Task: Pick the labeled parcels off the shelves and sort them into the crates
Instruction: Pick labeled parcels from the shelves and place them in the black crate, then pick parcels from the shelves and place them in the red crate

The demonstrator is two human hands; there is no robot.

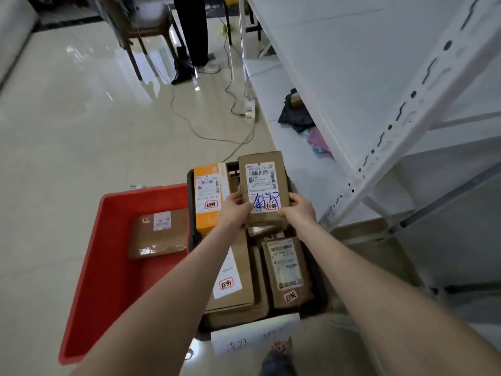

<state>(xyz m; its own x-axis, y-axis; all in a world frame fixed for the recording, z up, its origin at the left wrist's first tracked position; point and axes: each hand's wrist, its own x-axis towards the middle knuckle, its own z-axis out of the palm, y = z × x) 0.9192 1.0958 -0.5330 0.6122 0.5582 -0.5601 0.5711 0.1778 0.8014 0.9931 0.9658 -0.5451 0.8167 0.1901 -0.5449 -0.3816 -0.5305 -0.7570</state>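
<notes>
A small brown parcel (260, 183) with a white shipping label and blue handwriting is held label-up above the black crate (322, 297). My left hand (235, 210) grips its lower left edge and my right hand (298, 208) grips its lower right corner. The black crate holds several labeled parcels, among them an orange box (208, 196) and a brown parcel (287, 270). To the left stands a red crate (108, 267) with one flat brown parcel (158, 234) inside.
White metal shelving (379, 104) rises on the right, with dark and coloured bags (298, 115) on a low shelf. Cables (206, 134) trail over the shiny floor. Behind stand a chair (146, 25) and a person's legs (195, 31). A paper sign (254, 337) hangs on the black crate's front.
</notes>
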